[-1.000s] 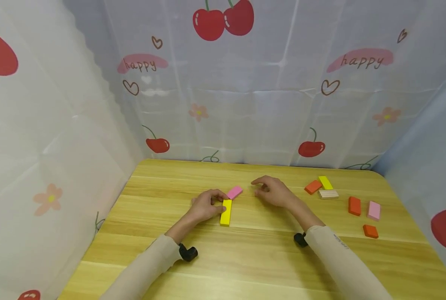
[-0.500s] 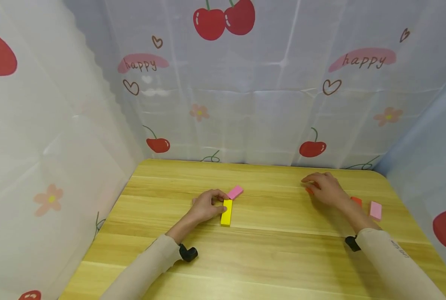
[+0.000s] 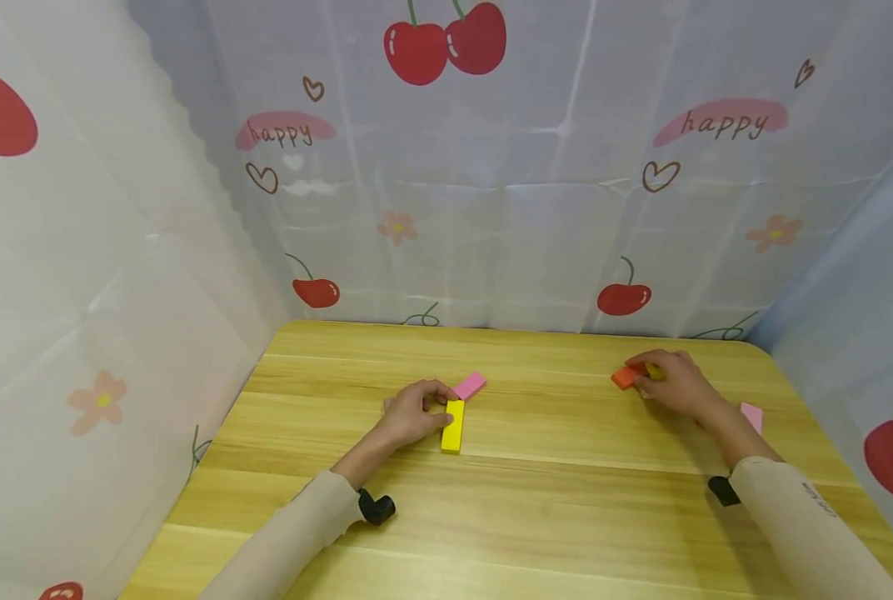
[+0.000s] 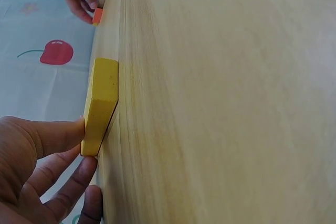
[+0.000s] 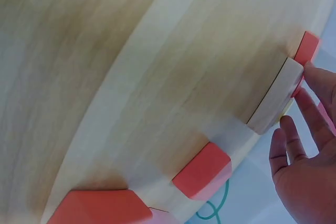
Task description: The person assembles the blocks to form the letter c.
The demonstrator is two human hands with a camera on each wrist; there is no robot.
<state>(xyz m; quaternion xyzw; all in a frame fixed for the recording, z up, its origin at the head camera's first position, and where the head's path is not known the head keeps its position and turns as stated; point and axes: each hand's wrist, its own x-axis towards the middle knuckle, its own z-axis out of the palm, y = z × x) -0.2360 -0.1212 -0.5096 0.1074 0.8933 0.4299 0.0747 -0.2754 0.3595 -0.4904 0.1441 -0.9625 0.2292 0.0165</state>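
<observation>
On the left, my left hand [image 3: 414, 413] pinches the near yellow block [image 3: 452, 427], which lies flat on the wooden table. In the left wrist view, the thumb touches that block's upper edge and fingertips meet its end. A pink block [image 3: 470, 386] lies just behind it. At the back right, my right hand [image 3: 675, 383] has thumb and index finger around one end of an orange block [image 3: 623, 377], seemingly pinching it on the table. A bare wood block [image 5: 275, 95] and a second yellow block [image 3: 654, 372] lie beside it, partly hidden by the hand.
Two more orange-red blocks [image 5: 203, 171] lie nearer the right wrist; the head view hides them behind the right arm. A pale pink block [image 3: 751, 417] shows past that arm. Another block [image 3: 387, 404] peeks out behind the left hand. Printed curtains [image 3: 491, 242] enclose the table [image 3: 491, 517].
My right hand has moved right across the table to the back-right blocks, and its thumb and finger have closed in on the orange block. The left hand has stayed at the yellow block.
</observation>
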